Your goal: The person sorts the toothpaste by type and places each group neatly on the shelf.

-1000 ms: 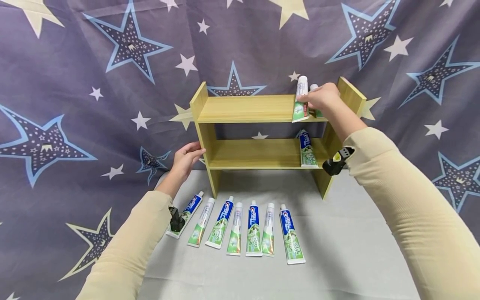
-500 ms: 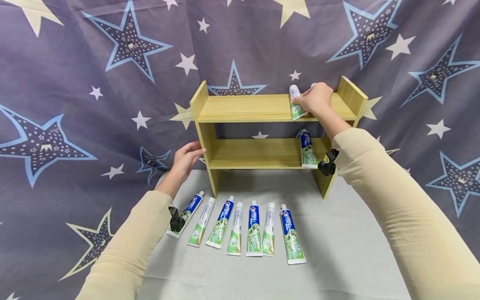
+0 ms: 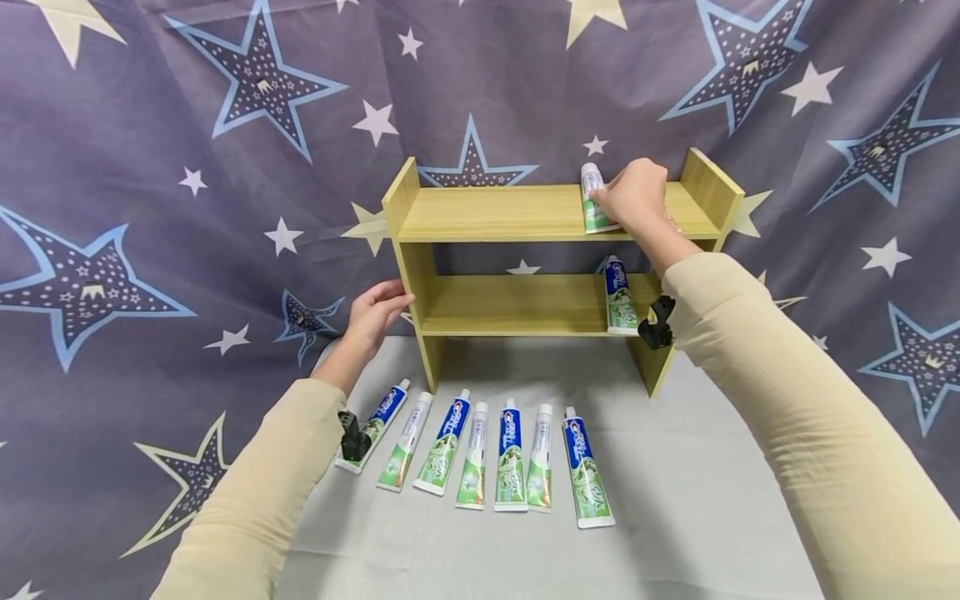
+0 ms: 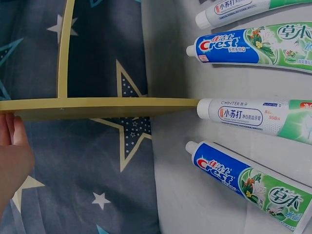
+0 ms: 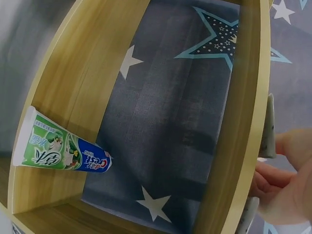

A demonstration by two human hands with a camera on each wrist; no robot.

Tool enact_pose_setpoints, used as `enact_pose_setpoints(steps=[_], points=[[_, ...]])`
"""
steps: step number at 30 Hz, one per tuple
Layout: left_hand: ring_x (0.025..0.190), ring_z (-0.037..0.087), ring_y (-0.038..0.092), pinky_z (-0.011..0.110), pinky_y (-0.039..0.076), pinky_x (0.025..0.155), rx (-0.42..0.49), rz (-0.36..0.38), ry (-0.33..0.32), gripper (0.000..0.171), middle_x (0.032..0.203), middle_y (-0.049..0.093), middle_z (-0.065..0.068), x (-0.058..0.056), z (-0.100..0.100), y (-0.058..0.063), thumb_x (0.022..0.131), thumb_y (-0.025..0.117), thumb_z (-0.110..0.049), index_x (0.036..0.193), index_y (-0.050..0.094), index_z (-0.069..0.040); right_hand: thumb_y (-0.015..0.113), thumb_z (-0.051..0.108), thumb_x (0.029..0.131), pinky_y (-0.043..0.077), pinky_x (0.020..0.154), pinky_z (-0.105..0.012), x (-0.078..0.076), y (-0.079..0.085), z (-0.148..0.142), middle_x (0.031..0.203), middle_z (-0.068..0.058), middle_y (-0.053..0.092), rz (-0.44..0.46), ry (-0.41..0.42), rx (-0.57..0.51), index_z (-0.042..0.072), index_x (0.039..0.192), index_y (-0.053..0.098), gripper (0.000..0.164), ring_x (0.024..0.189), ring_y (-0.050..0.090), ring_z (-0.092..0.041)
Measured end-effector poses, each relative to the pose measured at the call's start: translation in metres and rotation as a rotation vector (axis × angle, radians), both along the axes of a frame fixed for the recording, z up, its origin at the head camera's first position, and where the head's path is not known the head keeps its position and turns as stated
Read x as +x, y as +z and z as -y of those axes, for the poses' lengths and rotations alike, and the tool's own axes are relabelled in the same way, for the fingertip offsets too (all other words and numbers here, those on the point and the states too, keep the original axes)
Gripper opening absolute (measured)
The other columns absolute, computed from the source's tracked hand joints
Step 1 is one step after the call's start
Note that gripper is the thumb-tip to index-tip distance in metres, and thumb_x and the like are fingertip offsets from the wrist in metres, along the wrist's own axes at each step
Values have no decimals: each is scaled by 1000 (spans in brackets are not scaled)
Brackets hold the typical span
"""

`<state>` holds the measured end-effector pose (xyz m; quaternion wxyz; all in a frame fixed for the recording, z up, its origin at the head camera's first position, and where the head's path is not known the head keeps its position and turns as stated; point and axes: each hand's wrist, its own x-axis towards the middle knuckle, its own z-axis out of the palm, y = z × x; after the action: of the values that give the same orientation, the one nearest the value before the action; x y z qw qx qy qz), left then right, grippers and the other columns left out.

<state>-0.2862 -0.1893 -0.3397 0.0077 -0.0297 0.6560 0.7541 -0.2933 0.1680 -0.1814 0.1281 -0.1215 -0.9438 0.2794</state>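
Note:
My right hand [image 3: 636, 196] pinches a white-and-green toothpaste tube [image 3: 592, 197] that lies on the top board of a wooden shelf rack [image 3: 487, 212], cap toward the back. In the right wrist view, the end of another tube [image 5: 247, 217] shows at the board's edge beside my fingers; the hand hides it in the head view. On the lower board, near the right side panel, rests a blue-and-green Crest toothpaste tube [image 3: 620, 296]. My left hand [image 3: 371, 317] touches the rack's left side panel with its fingertips, seen also in the left wrist view at the panel's edge.
Several toothpaste tubes lie in a row on the grey tabletop [image 3: 675, 517] before the rack, blue-and-green Crest tubes [image 3: 512, 458] alternating with white-and-green ones [image 3: 472, 458]. A star-patterned curtain [image 3: 150, 250] hangs close behind the rack.
My right hand has shifted slightly left and lowered the white-and-green toothpaste tube from near the shelf's front onto the top board. My left hand stays at the side panel.

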Motion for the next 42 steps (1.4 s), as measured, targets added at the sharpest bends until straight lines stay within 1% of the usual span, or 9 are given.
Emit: enact_pose_setpoints(steps=[6, 16, 22, 25, 26, 29, 33, 37, 42], points=[[94, 2, 62, 35, 37, 116, 8, 5, -2, 42, 100, 61, -8, -1, -1, 0, 89, 63, -1, 129, 52, -1, 60, 34, 92, 41, 112, -40, 7, 3, -2, 121, -18, 66, -8, 42, 21, 3, 112, 71, 38, 128, 48, -32], [93, 1, 63, 34, 38, 115, 47, 9, 12, 36, 98, 62, -7, 1, 2, 1, 87, 65, 3, 121, 55, -4, 60, 31, 90, 37, 114, -41, 22, 14, -5, 134, -19, 57, 22, 118, 20, 2, 117, 68, 41, 134, 39, -35], [93, 1, 63, 35, 36, 117, 55, 2, 11, 32, 98, 61, -7, 2, 1, 3, 87, 65, 3, 116, 57, -6, 61, 33, 89, 46, 97, -40, 41, 13, -17, 119, -16, 68, -37, 174, 24, 5, 117, 68, 40, 117, 55, -31], [93, 2, 62, 34, 37, 117, 53, 6, 10, 36, 99, 61, -7, 2, 0, 4, 88, 64, 2, 122, 55, -3, 63, 34, 88, 47, 83, -31, 54, 10, -24, 112, -12, 72, -77, 201, 8, 6, 115, 69, 40, 109, 60, -28], [93, 2, 62, 33, 37, 116, 51, 10, 11, 38, 99, 61, -7, 2, -1, 3, 88, 64, 1, 125, 54, -2, 63, 34, 88, 46, 78, -28, 59, 8, -26, 111, -12, 72, -97, 211, 4, 6, 114, 70, 39, 107, 61, -26], [93, 2, 62, 33, 38, 116, 47, 15, 10, 42, 100, 60, -7, 1, -1, 3, 88, 63, 1, 129, 52, 0, 65, 35, 87, 42, 63, -17, 73, 0, -31, 108, -10, 73, -141, 240, -26, 7, 111, 71, 37, 82, 66, -7], [93, 3, 62, 32, 39, 115, 47, 15, 16, 37, 100, 60, -7, -1, -1, 1, 88, 63, 2, 124, 54, -3, 67, 31, 88, 45, 52, -12, 90, -15, -37, 94, -4, 76, -158, 291, -103, 5, 110, 70, 34, 57, 54, 13], [93, 3, 62, 32, 40, 114, 53, 12, 23, 38, 99, 61, -7, -2, -1, 1, 88, 63, 3, 125, 54, -2, 66, 26, 90, 49, 55, -12, 103, -35, -42, 84, 3, 74, -112, 326, -195, 1, 112, 68, 34, 59, 57, 9], [94, 4, 62, 32, 40, 114, 50, 8, 22, 47, 100, 61, -7, -2, -1, 0, 88, 63, 2, 133, 50, 1, 65, 27, 91, 53, 60, -13, 114, -67, -47, 92, -3, 74, -45, 329, -253, 1, 115, 66, 35, 64, 59, 8]])
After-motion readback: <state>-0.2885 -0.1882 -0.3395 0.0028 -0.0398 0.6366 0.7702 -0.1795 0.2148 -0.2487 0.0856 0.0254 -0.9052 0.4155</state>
